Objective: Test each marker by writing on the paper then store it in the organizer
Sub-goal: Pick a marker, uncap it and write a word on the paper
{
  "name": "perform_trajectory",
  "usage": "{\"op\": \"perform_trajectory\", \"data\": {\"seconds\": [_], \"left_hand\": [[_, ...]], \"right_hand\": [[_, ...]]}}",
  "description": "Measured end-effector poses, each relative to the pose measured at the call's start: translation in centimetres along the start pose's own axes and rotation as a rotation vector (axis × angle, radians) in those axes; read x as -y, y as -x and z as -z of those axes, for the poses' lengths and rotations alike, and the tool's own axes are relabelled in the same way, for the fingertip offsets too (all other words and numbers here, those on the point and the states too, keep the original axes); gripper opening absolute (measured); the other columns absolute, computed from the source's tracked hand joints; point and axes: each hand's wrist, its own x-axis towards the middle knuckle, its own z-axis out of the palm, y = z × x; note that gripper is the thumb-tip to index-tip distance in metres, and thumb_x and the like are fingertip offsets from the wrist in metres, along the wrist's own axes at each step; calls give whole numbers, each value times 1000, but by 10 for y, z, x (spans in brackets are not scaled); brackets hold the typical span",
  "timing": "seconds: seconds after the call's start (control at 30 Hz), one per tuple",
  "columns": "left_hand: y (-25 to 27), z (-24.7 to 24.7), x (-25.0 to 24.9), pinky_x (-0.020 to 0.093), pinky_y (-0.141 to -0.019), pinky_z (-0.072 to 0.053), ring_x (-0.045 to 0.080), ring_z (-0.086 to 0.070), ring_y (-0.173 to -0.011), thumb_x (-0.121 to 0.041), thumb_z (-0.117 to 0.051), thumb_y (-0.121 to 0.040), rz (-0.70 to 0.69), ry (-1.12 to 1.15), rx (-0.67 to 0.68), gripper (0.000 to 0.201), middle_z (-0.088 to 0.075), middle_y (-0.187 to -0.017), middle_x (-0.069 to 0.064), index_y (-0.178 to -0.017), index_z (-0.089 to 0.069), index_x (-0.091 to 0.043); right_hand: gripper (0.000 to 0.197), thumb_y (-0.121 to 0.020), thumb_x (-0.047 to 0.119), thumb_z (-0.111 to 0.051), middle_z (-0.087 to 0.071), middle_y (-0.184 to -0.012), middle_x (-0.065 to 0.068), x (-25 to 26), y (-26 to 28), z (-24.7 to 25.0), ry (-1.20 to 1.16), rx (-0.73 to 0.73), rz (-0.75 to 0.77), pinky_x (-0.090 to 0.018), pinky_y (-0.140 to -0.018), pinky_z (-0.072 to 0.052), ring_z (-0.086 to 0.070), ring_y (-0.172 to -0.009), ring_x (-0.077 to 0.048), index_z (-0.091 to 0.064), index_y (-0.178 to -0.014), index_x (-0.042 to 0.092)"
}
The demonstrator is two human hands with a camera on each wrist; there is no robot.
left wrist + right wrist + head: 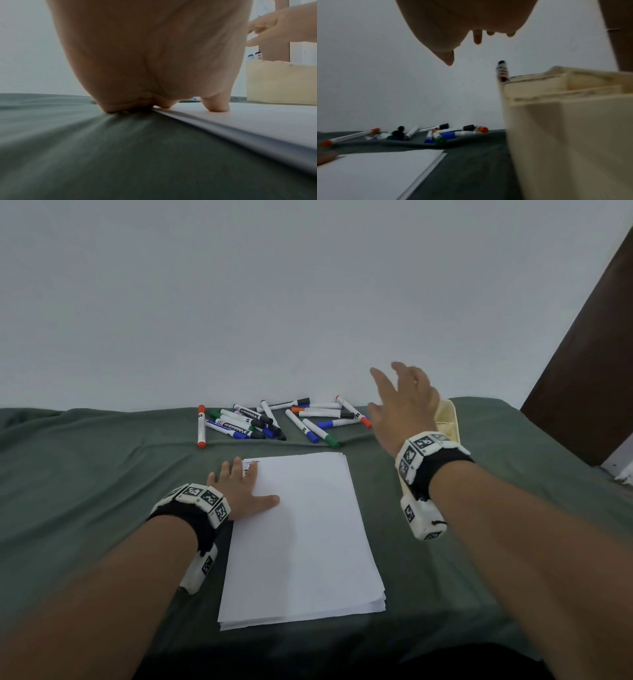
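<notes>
A stack of white paper (305,535) lies on the green cloth, with small marks at its top left corner. My left hand (243,491) presses flat on the paper's left edge, fingers straight. Several markers (274,419) with red, blue, green and black caps lie scattered beyond the paper by the wall. My right hand (404,402) hovers with spread fingers and holds nothing, above the markers' right end and beside the cream organizer (447,419). In the right wrist view the organizer (565,121) shows open compartments, and one marker (502,70) stands in it. The left wrist view shows two marker caps (254,55) rising from the organizer.
A green cloth (102,474) covers the surface, with folds near the markers. A pale wall (274,302) stands right behind them. A dark brown panel (589,371) rises at the far right.
</notes>
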Motion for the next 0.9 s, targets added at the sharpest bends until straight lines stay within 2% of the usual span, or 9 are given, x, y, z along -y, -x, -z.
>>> {"op": "perform_trajectory", "data": {"seconds": [0.07, 0.17, 0.3, 0.57, 0.63, 0.7, 0.73, 0.77, 0.9], "left_hand": [[2, 2, -1, 52, -120, -1, 30, 13, -150, -84, -30, -82, -3, 3, 3, 102, 16, -163, 9, -157, 6, -24], [5, 5, -2, 52, -120, -2, 30, 12, -150, -83, -32, -83, -7, 8, 5, 102, 16, -163, 8, -157, 5, -24], [9, 7, -4, 52, -120, -4, 30, 11, -150, -83, -32, -83, -9, 0, 2, 101, 16, -163, 8, -157, 5, -24], [6, 6, -1, 52, -120, -7, 29, 5, -151, -82, -31, -84, -21, 33, -22, 98, 9, -164, 8, -157, 0, -24], [2, 12, 4, 49, -116, -26, 28, -23, -146, -82, -32, -83, -47, 95, -90, 91, -21, -160, 8, -153, -23, -24], [-2, 23, 16, 43, -96, -46, 24, -55, -116, -80, -35, -83, -68, 139, -213, 68, -56, -133, 3, -124, -52, -28], [-6, 30, 23, 40, -87, -50, 21, -59, -101, -76, -37, -84, -59, 130, -277, 55, -62, -119, 0, -108, -56, -30], [-10, 36, 32, 39, -83, -52, 20, -60, -95, -70, -41, -86, -35, 121, -332, 47, -63, -112, -1, -104, -56, -29], [-34, 51, 68, 40, -88, -51, 28, -57, -104, -48, -53, -91, 112, 66, -444, 40, -56, -117, 8, -124, -58, -25]], "right_hand": [[63, -101, 36, -52, -20, -165, -6, 24, 0, -10, -79, 105, 105, -50, -123, -16, -11, -153, -31, -26, -158, 29], [71, -101, 46, -51, -15, -168, -6, 53, 5, -30, -151, 449, 207, -44, -126, -14, -6, -156, -27, -18, -161, 25], [83, -99, 61, -47, -7, -169, -8, 78, 20, -62, -69, 768, 261, -50, -122, -19, -3, -156, -30, -10, -162, 21], [96, -92, 75, -42, 8, -170, -6, 85, 41, -103, 42, 919, 298, -52, -124, -8, 5, -156, -32, -3, -162, 25], [98, -90, 77, -42, 10, -170, -5, 85, 40, -104, 32, 930, 294, -52, -125, -5, 8, -156, -31, -1, -162, 26], [99, -90, 78, -42, 12, -170, -5, 84, 40, -103, 24, 941, 288, -52, -125, -3, 9, -156, -31, 1, -162, 27], [98, -90, 78, -42, 12, -170, -4, 84, 40, -103, 17, 941, 284, -52, -125, -3, 9, -156, -30, 0, -162, 27], [97, -90, 78, -41, 11, -170, -4, 84, 40, -102, 8, 940, 279, -52, -125, -3, 9, -156, -30, -1, -162, 27], [91, -92, 76, -39, 9, -170, -3, 84, 38, -99, -22, 947, 269, -51, -125, -6, 7, -157, -28, -4, -162, 28]]}}
